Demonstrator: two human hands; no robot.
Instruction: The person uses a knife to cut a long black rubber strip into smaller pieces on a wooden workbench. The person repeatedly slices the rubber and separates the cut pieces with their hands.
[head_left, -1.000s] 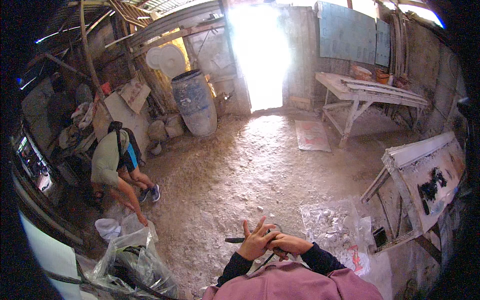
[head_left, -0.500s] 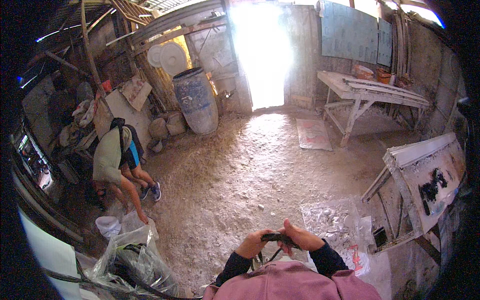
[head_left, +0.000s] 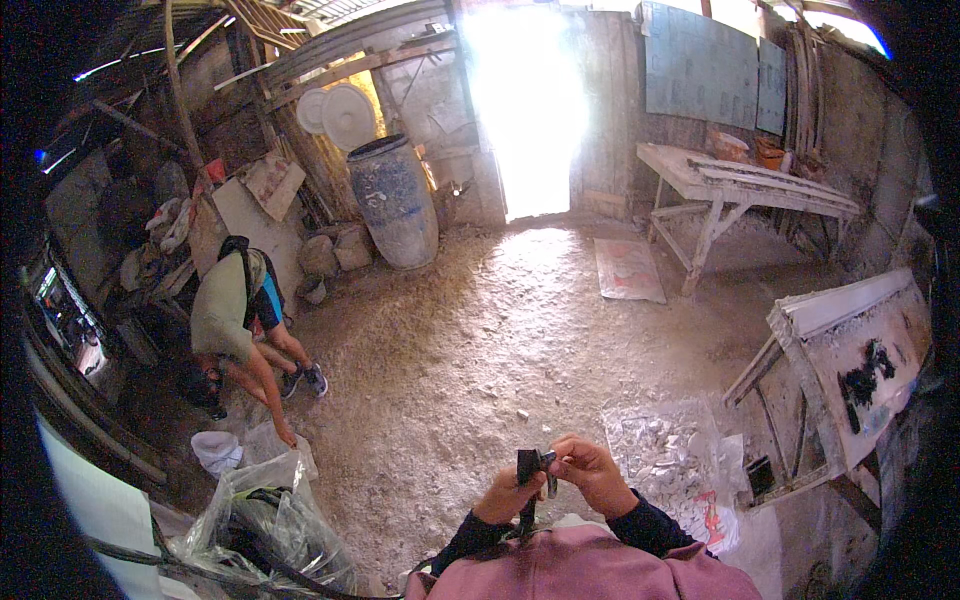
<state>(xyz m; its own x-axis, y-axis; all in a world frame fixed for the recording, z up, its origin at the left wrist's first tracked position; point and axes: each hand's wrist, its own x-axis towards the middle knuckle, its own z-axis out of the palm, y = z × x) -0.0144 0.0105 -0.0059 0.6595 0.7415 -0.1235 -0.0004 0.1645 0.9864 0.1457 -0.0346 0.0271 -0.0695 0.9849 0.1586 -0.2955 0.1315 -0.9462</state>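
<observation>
In front of my chest, my left hand [head_left: 510, 496] is closed around a black strap-like strip [head_left: 527, 468] that stands upright, its lower part hanging toward my body. My right hand [head_left: 588, 470] pinches a small shiny piece [head_left: 547, 460] at the strip's upper end; whether it is a buckle or clip is too small to tell. Both dark sleeves come in from below, past the pink front of my garment [head_left: 560, 568].
Left, a person [head_left: 232, 315] bends over a white sack [head_left: 216, 452] beside a clear plastic bag [head_left: 270, 520] of dark strips. Right are a plastic sheet with pale fragments [head_left: 665, 450] and a tilted worktable [head_left: 840, 350]. Farther off stand a blue barrel [head_left: 394, 205] and a white-stained table [head_left: 740, 185].
The dark strip has turned from level to upright. My right hand has shifted from its side to the small shiny piece at its top, while the other person stays bent over.
</observation>
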